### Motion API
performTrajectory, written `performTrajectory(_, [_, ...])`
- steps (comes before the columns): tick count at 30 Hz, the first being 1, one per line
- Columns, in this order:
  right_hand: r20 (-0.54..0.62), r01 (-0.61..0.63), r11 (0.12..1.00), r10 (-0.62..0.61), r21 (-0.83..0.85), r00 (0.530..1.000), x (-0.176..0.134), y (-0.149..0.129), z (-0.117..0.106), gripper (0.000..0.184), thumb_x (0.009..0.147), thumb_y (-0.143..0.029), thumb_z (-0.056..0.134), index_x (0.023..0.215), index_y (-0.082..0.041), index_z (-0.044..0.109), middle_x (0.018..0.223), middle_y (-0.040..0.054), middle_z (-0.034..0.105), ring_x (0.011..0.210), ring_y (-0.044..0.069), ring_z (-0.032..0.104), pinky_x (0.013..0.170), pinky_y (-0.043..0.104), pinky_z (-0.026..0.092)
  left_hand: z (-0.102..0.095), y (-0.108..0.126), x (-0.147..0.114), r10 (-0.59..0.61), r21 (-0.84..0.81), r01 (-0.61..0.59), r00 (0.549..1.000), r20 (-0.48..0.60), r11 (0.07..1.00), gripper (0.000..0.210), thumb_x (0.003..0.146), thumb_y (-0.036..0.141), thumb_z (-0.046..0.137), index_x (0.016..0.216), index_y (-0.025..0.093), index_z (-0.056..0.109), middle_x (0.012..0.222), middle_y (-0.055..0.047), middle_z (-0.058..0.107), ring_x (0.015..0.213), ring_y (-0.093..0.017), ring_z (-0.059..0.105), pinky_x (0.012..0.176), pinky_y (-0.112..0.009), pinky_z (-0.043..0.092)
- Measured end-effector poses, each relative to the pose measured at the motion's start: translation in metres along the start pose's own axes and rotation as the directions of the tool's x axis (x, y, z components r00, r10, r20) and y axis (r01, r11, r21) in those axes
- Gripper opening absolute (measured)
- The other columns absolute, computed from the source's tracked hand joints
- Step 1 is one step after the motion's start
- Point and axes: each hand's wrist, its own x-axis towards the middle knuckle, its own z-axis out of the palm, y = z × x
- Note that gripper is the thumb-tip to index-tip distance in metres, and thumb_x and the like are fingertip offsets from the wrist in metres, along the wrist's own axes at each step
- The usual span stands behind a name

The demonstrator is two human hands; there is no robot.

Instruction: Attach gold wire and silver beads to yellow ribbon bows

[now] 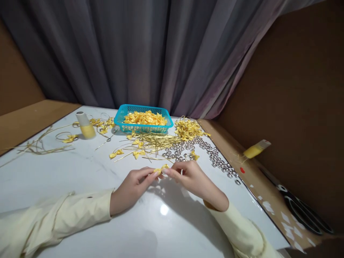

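Note:
Between my two hands, above the white tabletop (107,229), is a small yellow ribbon bow (161,168). My left hand (137,184) pinches its left side with thumb and forefinger. Its right side is pinched by my right hand (185,173). Fingertips cover parts of the bow. Just beyond my hands lie several loose bows (139,154), a bundle of gold wire ties (158,141) and many small silver rounded pieces (177,150). One yellow bow (194,155) rests among the silver pieces, close to my right hand.
A blue plastic basket (143,129) full of yellow bows stands at the back, with a pile of tied bows (187,128) beside it. A yellow spool (86,126) stands left; another (255,149) lies right. Scissors (301,211) and paper scraps lie on the brown surface (252,179).

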Motion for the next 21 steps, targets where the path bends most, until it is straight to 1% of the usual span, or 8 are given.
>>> performTrajectory(3, [0.018,-0.059,0.997,0.058,0.055,0.998,0.003,0.002,0.007,0.041,0.087,-0.047,0.049,0.071,-0.016,0.069,0.054,0.0004,0.057,0.051,0.011,0.049,0.05,0.023,0.035,0.0,-0.005,0.0,0.057,0.053,-0.056,0.998,-0.02,0.997,0.028,0.09,0.034,0.043,0.087,0.017,0.066,0.087,-0.005,0.067,0.081,-0.018,0.059,0.073,-0.027,0.044])
performTrajectory(5, [0.021,-0.071,0.992,0.069,0.107,0.997,0.005,0.005,0.008,0.036,0.088,-0.044,0.049,0.073,-0.016,0.066,0.058,0.001,0.058,0.055,0.012,0.052,0.052,0.023,0.038,0.0,-0.006,0.001,0.075,0.069,-0.073,0.997,-0.019,0.995,0.027,0.09,0.032,0.044,0.089,0.017,0.066,0.088,-0.005,0.067,0.081,-0.017,0.058,0.073,-0.026,0.043])
performTrajectory(7, [0.051,-0.072,0.983,0.064,0.169,0.997,0.005,0.007,0.007,0.031,0.088,-0.043,0.05,0.076,-0.017,0.062,0.064,0.0008,0.059,0.057,0.011,0.053,0.051,0.021,0.04,0.0,-0.006,0.001,0.064,0.061,-0.064,0.998,-0.008,0.996,0.027,0.091,0.032,0.043,0.089,0.017,0.066,0.088,-0.005,0.066,0.08,-0.017,0.058,0.072,-0.025,0.043])
performTrajectory(9, [0.127,-0.108,0.966,0.08,0.234,0.989,0.005,0.008,0.006,0.029,0.087,-0.044,0.05,0.078,-0.018,0.058,0.066,-0.0001,0.058,0.053,0.01,0.051,0.046,0.02,0.039,0.0,-0.005,0.001,0.042,0.027,-0.042,0.999,0.008,0.999,0.027,0.091,0.032,0.043,0.088,0.016,0.065,0.086,-0.005,0.066,0.081,-0.017,0.058,0.072,-0.025,0.043])
performTrajectory(12, [0.254,-0.175,0.918,0.085,0.355,0.963,0.005,0.009,0.005,0.031,0.085,-0.048,0.052,0.076,-0.018,0.056,0.063,-0.0017,0.054,0.049,0.009,0.047,0.041,0.018,0.037,0.0,-0.002,0.0,0.013,-0.024,-0.012,0.999,0.031,1.0,0.028,0.091,0.034,0.042,0.084,0.016,0.062,0.081,-0.004,0.065,0.078,-0.017,0.058,0.072,-0.025,0.044])
performTrajectory(15, [0.306,-0.186,0.863,0.038,0.469,0.951,0.006,0.011,0.005,0.032,0.08,-0.05,0.058,0.078,-0.018,0.055,0.062,-0.0022,0.055,0.051,0.009,0.047,0.041,0.018,0.038,0.0,0.0,0.0,0.01,-0.032,-0.009,0.999,0.046,0.999,0.028,0.09,0.035,0.042,0.08,0.016,0.06,0.075,-0.002,0.062,0.073,-0.015,0.055,0.069,-0.024,0.043])
performTrajectory(17, [0.32,-0.188,0.855,0.028,0.483,0.947,0.006,0.012,0.005,0.034,0.077,-0.05,0.062,0.078,-0.018,0.054,0.063,-0.0022,0.055,0.051,0.009,0.047,0.041,0.018,0.037,-0.001,0.0,0.0,0.011,-0.032,-0.01,0.999,0.049,0.999,0.028,0.09,0.036,0.042,0.077,0.016,0.058,0.073,-0.002,0.06,0.071,-0.015,0.054,0.068,-0.024,0.042])
performTrajectory(21, [0.297,-0.165,0.891,0.035,0.423,0.954,0.005,0.012,0.006,0.034,0.073,-0.05,0.066,0.075,-0.018,0.052,0.061,-0.0034,0.054,0.05,0.008,0.045,0.042,0.018,0.035,0.0,0.0,0.0,0.004,-0.065,0.001,0.998,0.066,0.998,0.031,0.09,0.038,0.04,0.074,0.016,0.054,0.07,-0.001,0.056,0.069,-0.014,0.052,0.066,-0.024,0.041])
